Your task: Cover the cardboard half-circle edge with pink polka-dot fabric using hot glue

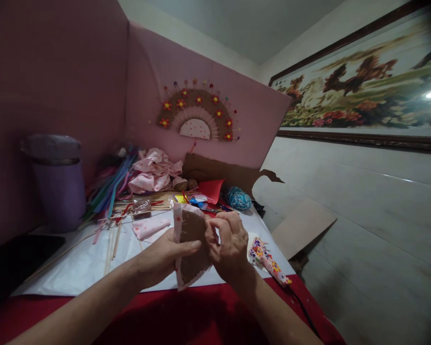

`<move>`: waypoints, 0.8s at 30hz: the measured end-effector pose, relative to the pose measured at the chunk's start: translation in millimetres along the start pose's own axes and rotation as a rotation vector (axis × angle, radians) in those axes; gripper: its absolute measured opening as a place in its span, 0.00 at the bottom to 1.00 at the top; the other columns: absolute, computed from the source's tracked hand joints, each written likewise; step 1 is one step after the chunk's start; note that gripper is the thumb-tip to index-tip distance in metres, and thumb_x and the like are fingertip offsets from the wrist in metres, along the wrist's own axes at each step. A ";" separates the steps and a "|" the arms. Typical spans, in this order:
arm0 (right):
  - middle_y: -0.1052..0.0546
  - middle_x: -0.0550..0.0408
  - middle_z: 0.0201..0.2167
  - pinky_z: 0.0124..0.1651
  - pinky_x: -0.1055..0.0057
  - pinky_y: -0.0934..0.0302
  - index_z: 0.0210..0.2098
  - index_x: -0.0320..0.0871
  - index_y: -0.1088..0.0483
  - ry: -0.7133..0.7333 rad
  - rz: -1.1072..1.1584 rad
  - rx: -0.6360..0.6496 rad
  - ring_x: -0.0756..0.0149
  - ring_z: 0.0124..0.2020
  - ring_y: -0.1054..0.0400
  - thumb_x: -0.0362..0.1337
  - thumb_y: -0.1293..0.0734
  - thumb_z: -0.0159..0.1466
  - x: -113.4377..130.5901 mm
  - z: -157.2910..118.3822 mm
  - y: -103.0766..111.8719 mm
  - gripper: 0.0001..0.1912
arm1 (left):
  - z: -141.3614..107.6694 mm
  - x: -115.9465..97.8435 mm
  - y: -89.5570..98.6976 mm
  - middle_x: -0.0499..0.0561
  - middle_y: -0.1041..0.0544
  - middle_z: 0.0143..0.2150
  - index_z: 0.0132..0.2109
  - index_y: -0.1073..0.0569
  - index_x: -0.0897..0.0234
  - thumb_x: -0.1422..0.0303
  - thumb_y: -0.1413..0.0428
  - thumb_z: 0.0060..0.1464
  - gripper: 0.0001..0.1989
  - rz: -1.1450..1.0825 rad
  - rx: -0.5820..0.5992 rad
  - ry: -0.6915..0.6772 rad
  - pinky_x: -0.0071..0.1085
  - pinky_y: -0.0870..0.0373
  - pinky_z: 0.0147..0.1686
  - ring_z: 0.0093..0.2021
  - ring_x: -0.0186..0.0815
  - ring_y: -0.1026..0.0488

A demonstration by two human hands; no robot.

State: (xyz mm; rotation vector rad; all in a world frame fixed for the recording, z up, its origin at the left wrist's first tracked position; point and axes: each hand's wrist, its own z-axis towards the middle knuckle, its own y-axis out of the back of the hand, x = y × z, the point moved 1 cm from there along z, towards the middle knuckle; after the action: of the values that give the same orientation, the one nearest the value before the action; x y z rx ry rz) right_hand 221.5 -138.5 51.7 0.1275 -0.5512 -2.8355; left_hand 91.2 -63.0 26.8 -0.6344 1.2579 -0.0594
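A half-round piece of brown cardboard point(192, 239) stands upright over the table, with pink dotted fabric point(178, 223) folded over its straight left side and showing along its rim. My left hand point(168, 249) grips it from the left, thumb across the cardboard face and the other fingers hidden behind. At the curved right edge, my right hand point(228, 239) has its thumb and fingertips pinched together on the rim. What exactly lies between those fingertips is too small to tell. Just right of this hand lies a glue gun point(269, 261) covered with a flower pattern.
Thin sticks point(117, 235), a pink fabric scrap point(151, 228), crumpled pink fabric point(154, 170) and blue yarn point(239, 197) lie on the white-covered table. A purple bin point(59, 191) stands left. Behind, a fan-shaped flower piece point(197, 98) hangs on a pink panel point(244, 115).
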 end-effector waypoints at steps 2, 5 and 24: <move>0.31 0.49 0.33 0.38 0.64 0.38 0.34 0.42 0.32 0.017 -0.027 0.006 0.61 0.36 0.37 0.29 0.39 0.63 0.0 0.0 -0.2 0.05 | 0.9 1.0 1.3 0.56 0.21 0.37 0.41 0.24 0.66 0.71 0.38 0.48 0.10 -0.008 -0.018 0.000 0.31 0.31 0.38 0.36 0.38 0.25; 0.30 0.50 0.32 0.38 0.66 0.39 0.32 0.42 0.31 -0.096 0.054 0.021 0.62 0.35 0.36 0.31 0.38 0.63 1.2 5.5 0.6 0.05 | 2.0 1.7 2.3 0.56 0.21 0.36 0.41 0.24 0.66 0.71 0.37 0.46 0.12 -0.022 -0.067 0.004 0.33 0.31 0.39 0.36 0.39 0.25; 0.24 0.41 0.38 0.38 0.66 0.38 0.38 0.35 0.28 -0.957 -0.159 0.856 0.53 0.38 0.29 0.49 0.30 0.49 -144.6 -82.1 104.5 0.25 | 3.4 -2.9 1.0 0.62 0.21 0.43 0.46 0.25 0.68 0.71 0.39 0.49 0.15 -0.037 -0.176 0.051 0.41 0.30 0.43 0.41 0.46 0.24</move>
State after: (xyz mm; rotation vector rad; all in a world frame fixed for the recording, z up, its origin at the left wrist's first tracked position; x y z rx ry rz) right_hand 395.5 -224.1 20.8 -1.1060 -1.9504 -2.4079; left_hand 93.0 -59.7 29.5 -0.8127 1.3100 0.0042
